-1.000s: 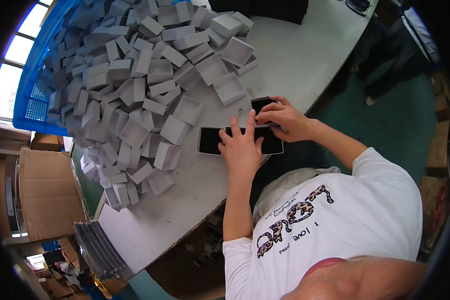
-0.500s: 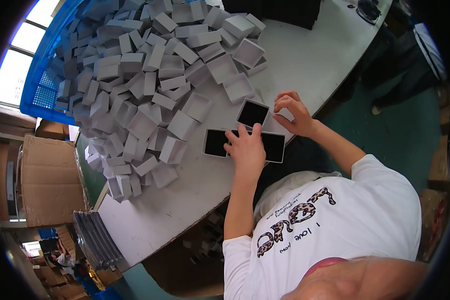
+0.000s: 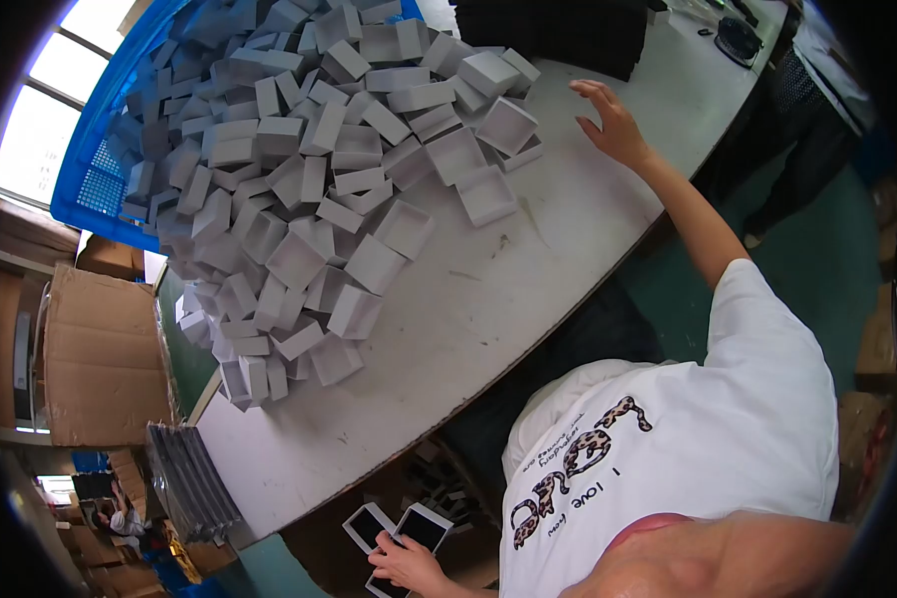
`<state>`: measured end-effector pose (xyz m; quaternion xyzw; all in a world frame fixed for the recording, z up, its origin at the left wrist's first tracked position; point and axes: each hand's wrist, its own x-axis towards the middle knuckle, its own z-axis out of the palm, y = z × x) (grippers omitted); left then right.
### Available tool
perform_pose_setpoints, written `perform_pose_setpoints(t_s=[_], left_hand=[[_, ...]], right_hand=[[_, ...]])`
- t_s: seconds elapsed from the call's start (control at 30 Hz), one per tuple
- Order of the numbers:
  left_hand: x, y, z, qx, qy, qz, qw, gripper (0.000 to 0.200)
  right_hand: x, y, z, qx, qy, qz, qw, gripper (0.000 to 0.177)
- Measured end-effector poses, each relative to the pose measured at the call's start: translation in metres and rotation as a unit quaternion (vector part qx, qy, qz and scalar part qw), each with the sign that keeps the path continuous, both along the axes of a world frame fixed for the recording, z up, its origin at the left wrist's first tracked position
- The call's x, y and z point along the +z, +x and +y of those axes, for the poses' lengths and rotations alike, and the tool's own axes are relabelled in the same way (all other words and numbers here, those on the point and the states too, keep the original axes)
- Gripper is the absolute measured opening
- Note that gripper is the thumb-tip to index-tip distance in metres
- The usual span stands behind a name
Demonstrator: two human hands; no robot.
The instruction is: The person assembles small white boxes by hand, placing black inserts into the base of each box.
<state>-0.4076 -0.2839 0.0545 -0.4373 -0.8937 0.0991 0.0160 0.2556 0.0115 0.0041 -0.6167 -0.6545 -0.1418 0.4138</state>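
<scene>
Below the table's near edge, my left hand (image 3: 409, 565) grips small white boxes with black inserts; one white box (image 3: 367, 525) is at the left and another (image 3: 425, 527) at the right, with a third partly hidden under the hand. Its fingers lie across them, above a brown carton (image 3: 319, 543) that has more small boxes in it. Over the far part of the table, my right hand (image 3: 613, 128) is held out with nothing in it, thumb and fingers apart. Nearest to it is a black stack (image 3: 553, 35) of flat sheets or pads.
A big heap of white-grey empty boxes (image 3: 299, 199) spills from a blue basket (image 3: 80, 199) onto the white table (image 3: 448, 339). Grey sheets (image 3: 191, 483) stand at the table's left end beside cardboard (image 3: 105, 359). Another person (image 3: 797, 120) stands at the right.
My left hand has carried the black-filled boxes off the tabletop, down to the carton below the edge. My right hand has moved up and away, toward the black stack.
</scene>
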Motion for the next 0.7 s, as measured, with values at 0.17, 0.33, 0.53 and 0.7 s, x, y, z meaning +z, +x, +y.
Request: perform_pose_setpoints(t_s=[0.17,0.33,0.53,0.7], left_hand=[[-0.085,-0.064,-0.03,0.17,-0.071,-0.1,0.978,0.072],[-0.097,-0.061,-0.014,0.105,-0.037,-0.112,0.987,0.086],[-0.043,-0.007,0.045,0.016,0.012,-0.071,0.997,0.074],[-0.025,0.019,0.077,-0.099,0.079,-0.047,0.991,0.06]], right_hand=[[0.028,0.04,0.096,-0.108,-0.027,-0.127,0.986,0.099],[0.061,0.064,0.164,-0.213,-0.11,-0.208,0.948,0.126],[0.077,0.06,0.2,-0.185,-0.266,-0.243,0.914,0.115],[0.024,0.072,0.224,-0.228,-0.194,-0.297,0.907,0.103]])
